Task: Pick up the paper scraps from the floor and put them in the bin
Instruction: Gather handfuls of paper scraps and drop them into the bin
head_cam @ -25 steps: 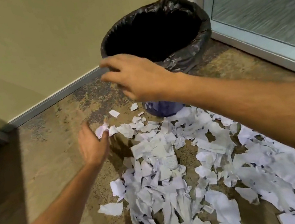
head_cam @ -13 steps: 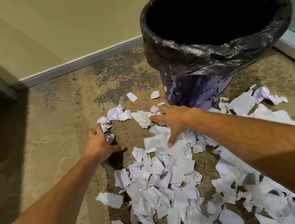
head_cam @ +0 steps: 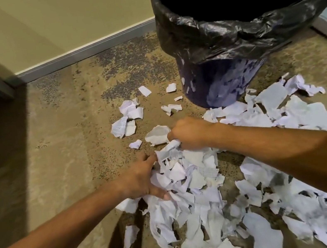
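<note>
Paper scraps (head_cam: 196,201) lie thick on the carpeted floor (head_cam: 60,164), from beside the bin's base out to the near right edge of view. Bin (head_cam: 223,82), lined with a black bag (head_cam: 229,31), stands at the far right, near the wall (head_cam: 53,23).

Change noted: a second ago the right hand (head_cam: 190,133) was raised in front of the bin; now it is down on the heap, fingers curled round a bunch of scraps. The left hand (head_cam: 139,178) has come in from the pile's edge; fingers spread, pressing scraps inward. Judgement: a fresh handful is being gathered and most of the job remains.

Small stray scraps (head_cam: 128,117) lie apart, toward the skirting (head_cam: 84,52). Nothing blocks the lift to the bin.
</note>
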